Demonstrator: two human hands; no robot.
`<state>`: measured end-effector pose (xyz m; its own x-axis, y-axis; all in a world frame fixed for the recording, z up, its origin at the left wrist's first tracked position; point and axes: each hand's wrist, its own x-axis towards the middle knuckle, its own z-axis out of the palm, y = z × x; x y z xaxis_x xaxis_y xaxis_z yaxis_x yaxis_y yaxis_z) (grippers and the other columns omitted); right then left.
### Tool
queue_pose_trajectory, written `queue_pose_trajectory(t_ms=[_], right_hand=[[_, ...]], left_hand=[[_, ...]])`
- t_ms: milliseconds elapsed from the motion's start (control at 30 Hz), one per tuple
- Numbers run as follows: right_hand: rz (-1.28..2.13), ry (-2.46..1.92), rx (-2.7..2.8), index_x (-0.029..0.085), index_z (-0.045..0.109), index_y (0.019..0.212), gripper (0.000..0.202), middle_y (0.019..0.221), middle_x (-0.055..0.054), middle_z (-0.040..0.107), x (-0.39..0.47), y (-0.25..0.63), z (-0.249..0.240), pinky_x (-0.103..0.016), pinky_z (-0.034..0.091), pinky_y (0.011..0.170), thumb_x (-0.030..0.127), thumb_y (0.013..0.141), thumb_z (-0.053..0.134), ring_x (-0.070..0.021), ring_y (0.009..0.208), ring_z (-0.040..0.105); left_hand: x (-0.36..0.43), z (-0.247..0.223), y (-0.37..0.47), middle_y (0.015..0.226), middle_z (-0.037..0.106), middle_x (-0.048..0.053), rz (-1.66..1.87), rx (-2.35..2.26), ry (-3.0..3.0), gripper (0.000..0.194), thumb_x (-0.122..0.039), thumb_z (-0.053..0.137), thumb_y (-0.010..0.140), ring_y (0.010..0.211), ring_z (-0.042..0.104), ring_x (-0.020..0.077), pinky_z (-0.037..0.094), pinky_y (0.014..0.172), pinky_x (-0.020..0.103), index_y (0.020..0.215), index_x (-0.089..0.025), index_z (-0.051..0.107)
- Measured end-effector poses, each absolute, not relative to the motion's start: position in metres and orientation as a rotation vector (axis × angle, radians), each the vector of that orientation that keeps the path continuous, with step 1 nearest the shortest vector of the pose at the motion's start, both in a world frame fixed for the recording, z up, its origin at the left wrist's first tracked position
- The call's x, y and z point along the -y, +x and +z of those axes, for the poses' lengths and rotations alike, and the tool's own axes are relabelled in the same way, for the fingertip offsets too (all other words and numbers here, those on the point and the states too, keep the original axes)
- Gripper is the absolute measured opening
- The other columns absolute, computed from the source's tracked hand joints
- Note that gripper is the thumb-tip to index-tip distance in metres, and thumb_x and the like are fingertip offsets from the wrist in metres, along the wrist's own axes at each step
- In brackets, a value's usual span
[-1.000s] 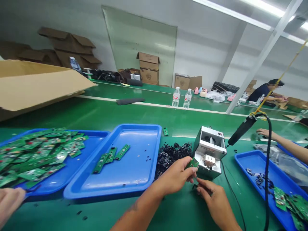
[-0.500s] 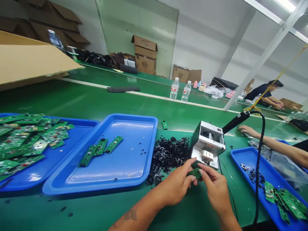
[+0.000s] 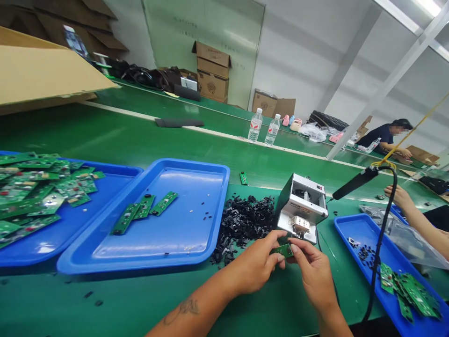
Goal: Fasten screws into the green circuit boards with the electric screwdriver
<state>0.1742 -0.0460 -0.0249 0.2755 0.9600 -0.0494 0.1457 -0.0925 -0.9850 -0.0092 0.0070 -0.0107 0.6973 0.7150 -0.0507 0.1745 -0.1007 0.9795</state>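
Observation:
Between my two hands is a small green circuit board point(image 3: 282, 251), held just in front of a silver-and-black bench machine point(image 3: 302, 206). My left hand point(image 3: 257, 262) pinches the board's left end between thumb and fingers. At its right end, my right hand point(image 3: 312, 267) grips it with thumb and forefinger. Any small part at my right fingertips is too hidden to make out. A heap of small black plastic pieces point(image 3: 247, 222) lies to the left of the machine, close to my left hand.
A blue tray point(image 3: 140, 255) with a few boards stands left; another blue tray point(image 3: 115, 175) beyond it holds many boards. A right-hand tray point(image 3: 351, 224) has boards and black parts. A black cable point(image 3: 380, 243) hangs nearby. A co-worker's hand point(image 3: 401, 197) is at right; bottles point(image 3: 255, 125) stand behind.
The view has shifted slightly. Both hands still hold the board near the machine. The black handheld tool on the cable has swung right, and the co-worker's hand at right has moved and lifted.

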Motion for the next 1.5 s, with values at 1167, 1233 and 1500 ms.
queue_pose_trajectory(t_ms=[1167,1233,1500], right_hand=[[0.076,-1.53,0.802,0.017,0.03,0.154,0.102,0.16,-0.021,0.034,-0.123,0.292,-0.002,-0.051,0.041,0.115,0.045,0.074,0.085,-0.0341,0.143,0.043],[0.084,-1.549,0.797,0.019,0.044,0.146,0.074,0.152,-0.016,0.046,-0.149,0.3,-0.003,-0.053,0.047,0.109,0.04,0.084,0.078,-0.032,0.135,0.052],[-0.098,-1.532,0.896,0.014,0.062,0.108,0.049,0.091,-0.005,0.07,-0.126,0.322,0.003,-0.035,0.057,0.075,0.052,0.081,0.078,-0.0202,0.08,0.069]], left_hand=[[-0.018,-0.038,0.029,0.094,0.074,0.013,0.837,-0.914,1.038,0.027,-0.04,0.061,0.088,0.057,0.063,0.0126,0.048,0.041,0.022,0.094,-0.014,0.056],[-0.019,-0.042,0.03,0.092,0.074,0.012,0.848,-0.903,1.038,0.029,-0.042,0.062,0.088,0.057,0.063,0.0124,0.049,0.04,0.021,0.094,-0.014,0.056],[-0.018,-0.047,0.034,0.091,0.073,0.011,0.887,-0.885,1.034,0.031,-0.043,0.062,0.089,0.054,0.061,0.0107,0.049,0.038,0.02,0.095,-0.013,0.056]])
